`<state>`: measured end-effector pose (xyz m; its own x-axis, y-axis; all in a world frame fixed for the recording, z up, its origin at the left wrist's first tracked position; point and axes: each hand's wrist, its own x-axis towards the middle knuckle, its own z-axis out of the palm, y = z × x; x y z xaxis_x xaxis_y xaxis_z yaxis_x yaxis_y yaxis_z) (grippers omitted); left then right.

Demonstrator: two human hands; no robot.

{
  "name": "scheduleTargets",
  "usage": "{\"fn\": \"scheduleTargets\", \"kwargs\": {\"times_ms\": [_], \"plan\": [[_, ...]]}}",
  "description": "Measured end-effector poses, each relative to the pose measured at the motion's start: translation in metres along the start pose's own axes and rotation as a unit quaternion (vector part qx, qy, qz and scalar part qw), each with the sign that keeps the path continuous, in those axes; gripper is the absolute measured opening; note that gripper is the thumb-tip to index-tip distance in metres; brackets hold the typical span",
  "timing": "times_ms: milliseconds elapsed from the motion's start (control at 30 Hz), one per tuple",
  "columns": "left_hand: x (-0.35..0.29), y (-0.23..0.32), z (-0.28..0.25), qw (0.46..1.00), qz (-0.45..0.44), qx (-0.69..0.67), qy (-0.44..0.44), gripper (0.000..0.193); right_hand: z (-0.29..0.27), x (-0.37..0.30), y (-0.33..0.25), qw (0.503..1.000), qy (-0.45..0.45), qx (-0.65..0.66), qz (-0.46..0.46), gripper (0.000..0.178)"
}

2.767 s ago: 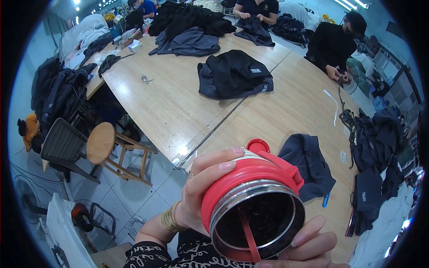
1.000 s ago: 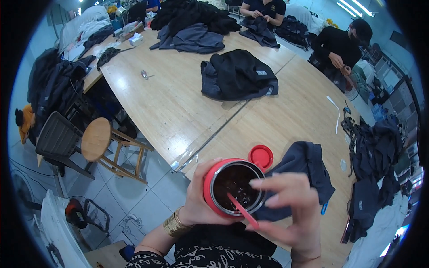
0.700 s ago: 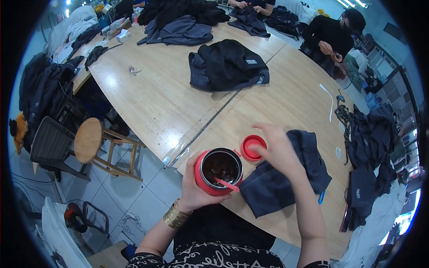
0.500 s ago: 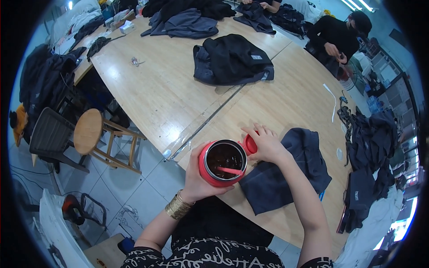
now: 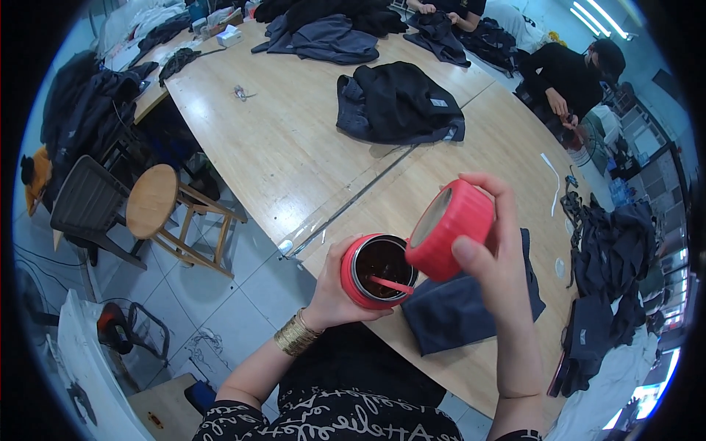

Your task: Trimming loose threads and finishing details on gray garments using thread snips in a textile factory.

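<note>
My left hand (image 5: 332, 294) is wrapped round a red insulated tumbler (image 5: 353, 283) with a steel rim. Dark liquid shows inside it, and a pink straw (image 5: 392, 284) leans against the rim. Fingers of my right hand (image 5: 500, 246) grip a red screw lid (image 5: 462, 234), raised and tilted so that its hollow underside faces left. The lid is beside the tumbler's mouth and overlaps its right edge in view; whether they touch I cannot tell. Beneath the right hand a folded dark garment (image 5: 452, 316) lies on the wooden table (image 5: 272, 140).
A black garment (image 5: 397, 103) lies mid-table, with more dark clothes (image 5: 316, 40) at the far edge. A wooden stool (image 5: 153, 201) and a grey chair (image 5: 84, 202) stand left. At the far right a person (image 5: 566, 81) in black stands; another person's hands hold cloth (image 5: 439, 37).
My right hand has lifted the red lid from the table and turned it beside the tumbler. The left hand still holds the tumbler. The view has shifted slightly.
</note>
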<state>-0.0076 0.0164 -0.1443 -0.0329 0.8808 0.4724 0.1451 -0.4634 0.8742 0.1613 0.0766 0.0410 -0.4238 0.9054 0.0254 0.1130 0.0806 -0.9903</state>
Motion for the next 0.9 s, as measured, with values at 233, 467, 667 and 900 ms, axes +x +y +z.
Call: {"fn": "scheduleTargets", "kwargs": {"times_ms": [233,467,667,900], "plan": [[0.004,0.003,0.002,0.999,0.011,0.018,0.024,0.108,0.027,-0.012,0.054,0.952,0.003,-0.01,-0.306,0.093],[0.003,0.01,0.001,0.998,0.03,0.037,0.031,0.108,0.033,-0.009,0.12,0.928,0.047,0.035,-0.369,0.095],[0.0,0.007,-0.001,0.998,0.026,0.041,0.026,0.107,0.047,-0.01,0.123,0.921,0.066,0.022,-0.384,0.095],[-0.001,0.003,0.002,0.998,0.028,0.036,0.038,0.107,0.04,-0.015,0.128,0.93,0.052,-0.041,-0.362,0.094]]}}
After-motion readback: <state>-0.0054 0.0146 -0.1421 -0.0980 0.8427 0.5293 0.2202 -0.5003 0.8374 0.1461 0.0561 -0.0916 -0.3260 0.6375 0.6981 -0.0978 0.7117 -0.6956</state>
